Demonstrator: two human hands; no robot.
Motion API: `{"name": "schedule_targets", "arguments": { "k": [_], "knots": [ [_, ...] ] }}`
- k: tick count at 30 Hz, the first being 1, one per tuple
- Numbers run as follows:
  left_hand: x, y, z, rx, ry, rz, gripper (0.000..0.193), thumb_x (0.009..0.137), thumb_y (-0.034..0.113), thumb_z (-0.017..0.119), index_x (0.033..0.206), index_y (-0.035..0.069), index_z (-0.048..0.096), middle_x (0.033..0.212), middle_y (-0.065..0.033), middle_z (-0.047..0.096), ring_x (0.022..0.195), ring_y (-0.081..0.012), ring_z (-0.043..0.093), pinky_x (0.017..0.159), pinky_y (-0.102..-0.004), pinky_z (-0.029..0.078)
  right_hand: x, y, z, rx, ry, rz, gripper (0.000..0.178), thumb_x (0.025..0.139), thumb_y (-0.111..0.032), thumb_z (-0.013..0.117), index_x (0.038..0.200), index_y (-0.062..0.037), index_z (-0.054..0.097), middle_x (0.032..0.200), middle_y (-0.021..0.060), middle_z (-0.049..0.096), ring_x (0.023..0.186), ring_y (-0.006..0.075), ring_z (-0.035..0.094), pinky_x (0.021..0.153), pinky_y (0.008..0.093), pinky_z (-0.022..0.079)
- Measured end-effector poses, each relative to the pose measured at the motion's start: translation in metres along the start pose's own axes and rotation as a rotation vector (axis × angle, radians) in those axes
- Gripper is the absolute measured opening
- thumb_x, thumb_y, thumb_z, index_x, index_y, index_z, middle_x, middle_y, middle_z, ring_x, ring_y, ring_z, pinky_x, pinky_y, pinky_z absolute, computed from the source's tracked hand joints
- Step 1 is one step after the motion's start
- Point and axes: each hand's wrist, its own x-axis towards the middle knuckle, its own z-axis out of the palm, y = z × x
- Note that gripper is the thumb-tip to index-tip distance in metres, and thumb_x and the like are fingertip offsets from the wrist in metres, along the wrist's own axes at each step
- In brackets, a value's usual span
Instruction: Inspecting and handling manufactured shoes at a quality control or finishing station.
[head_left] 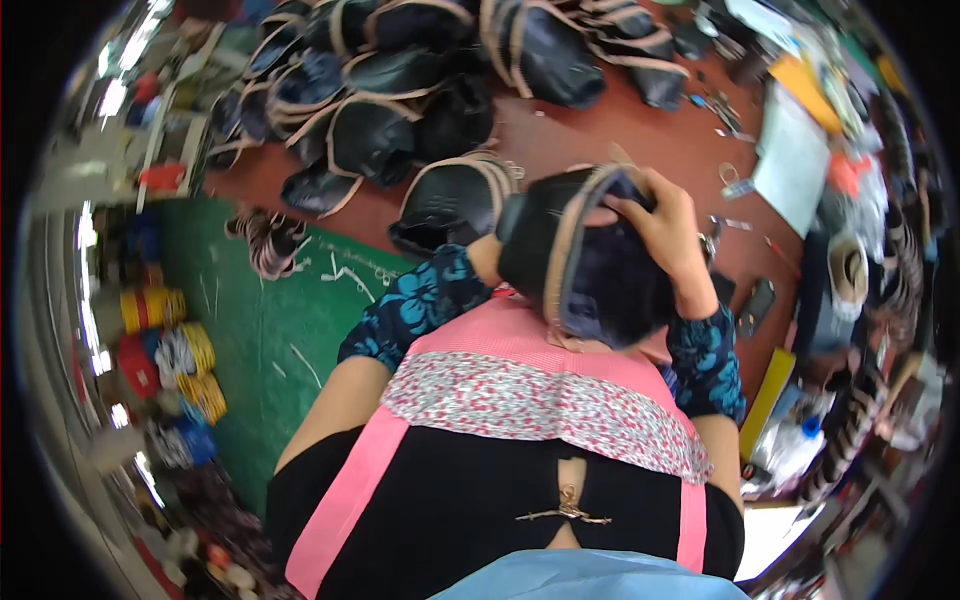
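A black leather boot upper point(545, 235) with a tan edge strip is held up in front of my apron, its dark opening turned to the right. My right hand point(672, 225) grips the rim of that opening, fingers over the upper edge and thumb toward the inside. From the left, my left hand point(487, 258) reaches behind the upper; only the wrist area shows and its fingers are hidden. Just left of the held piece, a second black upper point(452, 200) with tan edging lies on the red table.
Several more black uppers point(372, 135) are heaped across the far side of the red table point(560, 135). At right lie a white sheet point(793, 160), a dark phone-like object point(757, 305) and small tools. A striped bundle point(268, 243) and thread scraps lie on the green surface point(250, 310) at left.
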Motion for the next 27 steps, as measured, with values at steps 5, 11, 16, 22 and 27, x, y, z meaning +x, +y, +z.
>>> {"name": "schedule_targets", "arguments": {
  "k": [5, 11, 16, 22, 27],
  "knots": [
    [-0.021, -0.002, -0.025, 0.099, 0.177, 0.070, 0.047, 0.106, 0.031, 0.072, 0.141, 0.000, 0.069, 0.131, -0.0114, 0.074, 0.117, -0.0243, 0.071, 0.104, -0.0374, 0.056, 0.006, 0.009, 0.013, 0.211, 0.056, 0.200, 0.011, 0.099, -0.005, 0.084, 0.099, -0.0017, 0.074, 0.087, -0.0088, 0.065, 0.079, 0.0023, 0.053, 0.071, 0.0216, 0.042],
    [-0.055, 0.014, -0.063, 0.004, 0.611, -0.122, 0.055, 0.116, 0.049, 0.056, 0.132, -0.001, 0.072, 0.117, -0.0082, 0.078, 0.103, -0.0193, 0.075, 0.092, -0.0328, 0.060, 0.022, -0.028, -0.007, -0.057, 0.272, 0.041, 0.006, 0.100, -0.002, 0.079, 0.106, -0.0015, 0.076, 0.081, -0.0086, 0.064, 0.074, 0.0015, 0.051, 0.067, 0.0219, 0.039],
    [-0.081, 0.090, -0.102, -0.015, 0.445, -0.300, 0.042, 0.108, 0.031, 0.077, 0.133, -0.004, 0.074, 0.118, -0.0101, 0.081, 0.098, -0.0182, 0.079, 0.086, -0.0311, 0.064, 0.067, -0.080, 0.050, 0.121, 0.132, -0.461, 0.017, 0.097, 0.003, 0.078, 0.114, 0.0027, 0.077, 0.104, 0.0052, 0.078, 0.098, 0.0098, 0.069, 0.091, 0.0259, 0.055],
    [-0.155, 0.159, -0.128, 1.452, 0.017, 0.001, 0.040, 0.083, 0.030, 0.094, 0.118, 0.015, 0.081, 0.103, -0.0049, 0.080, 0.112, -0.0263, 0.073, 0.127, -0.0540, 0.036, 0.077, -0.051, 0.082, -0.269, 0.111, -0.806, 0.041, 0.092, 0.010, 0.069, 0.126, -0.0087, 0.080, 0.138, 0.0098, 0.078, 0.128, 0.0343, 0.071, 0.108, 0.0436, 0.053],
    [-0.192, 0.051, -0.144, 1.615, -0.184, -0.335, 0.040, 0.080, 0.026, 0.094, 0.115, 0.017, 0.078, 0.108, 0.0013, 0.074, 0.110, -0.0233, 0.070, 0.132, -0.0671, 0.026, -0.029, 0.044, 0.106, -0.260, -0.057, -0.268, 0.025, 0.094, -0.013, 0.082, 0.117, -0.0043, 0.077, 0.119, 0.0137, 0.077, 0.111, 0.0353, 0.071, 0.096, 0.0471, 0.053]
  ]
}}
